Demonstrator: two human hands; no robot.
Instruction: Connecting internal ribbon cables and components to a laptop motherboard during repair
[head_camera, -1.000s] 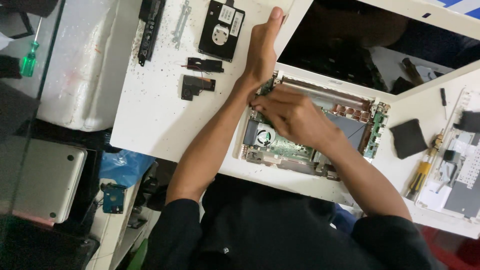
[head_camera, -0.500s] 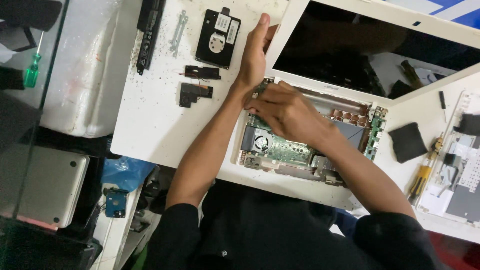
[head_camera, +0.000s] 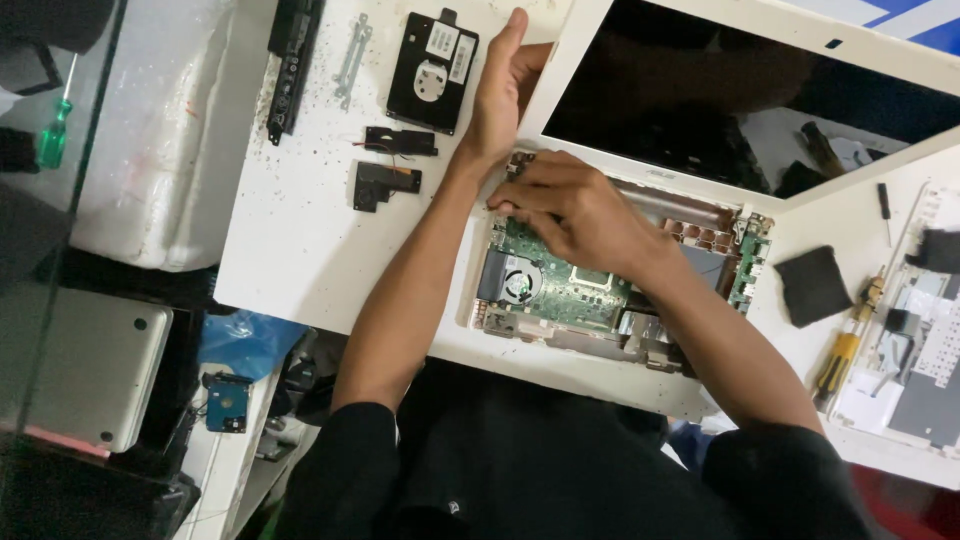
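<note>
Here the opened laptop (head_camera: 590, 300) lies on the white table (head_camera: 300, 230), its green board (head_camera: 560, 285) with a round fan (head_camera: 517, 285) showing, and its screen (head_camera: 720, 90) is raised at the far side. The left hand (head_camera: 500, 85) lies flat and open, fingers straight, against the left edge of the screen frame; it grips nothing. The right hand (head_camera: 575, 205) rests on the far left corner of the board with fingers bent; I cannot tell if it holds something. Left of the hands lie a black drive (head_camera: 432, 72) and two small black parts (head_camera: 390, 165). A yellow screwdriver (head_camera: 840, 355) lies at the right.
</note>
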